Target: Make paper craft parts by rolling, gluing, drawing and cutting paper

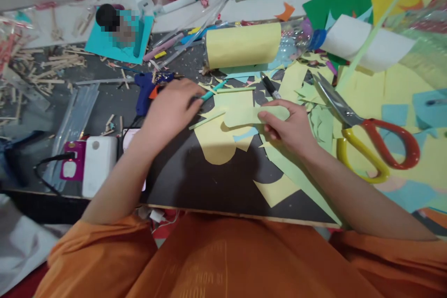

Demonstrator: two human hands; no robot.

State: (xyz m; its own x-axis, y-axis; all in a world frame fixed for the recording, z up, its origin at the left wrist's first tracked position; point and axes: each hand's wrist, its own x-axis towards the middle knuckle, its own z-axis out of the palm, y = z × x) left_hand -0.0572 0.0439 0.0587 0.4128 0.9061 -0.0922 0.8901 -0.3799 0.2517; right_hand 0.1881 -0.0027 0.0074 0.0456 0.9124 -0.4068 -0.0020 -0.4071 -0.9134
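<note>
While the right hand (292, 125) pinches paper (240, 116), avoid creases; I cannot tell if the left hand (174, 104) grips anything.

A dark, flat table (209, 188) with a pale wooden front edge carries a blue plastic glue gun (141, 95), clear glue sticks (70, 121), a white rectangular device (100, 165) touching a magenta one (74, 160), and scattered thin wooden sticks (52, 65). Rightward lie a round-ended pale yellow paper cut-out (217, 150), a cornered pale yellow scrap (276, 191) and a long light green sheet (303, 172).
</note>
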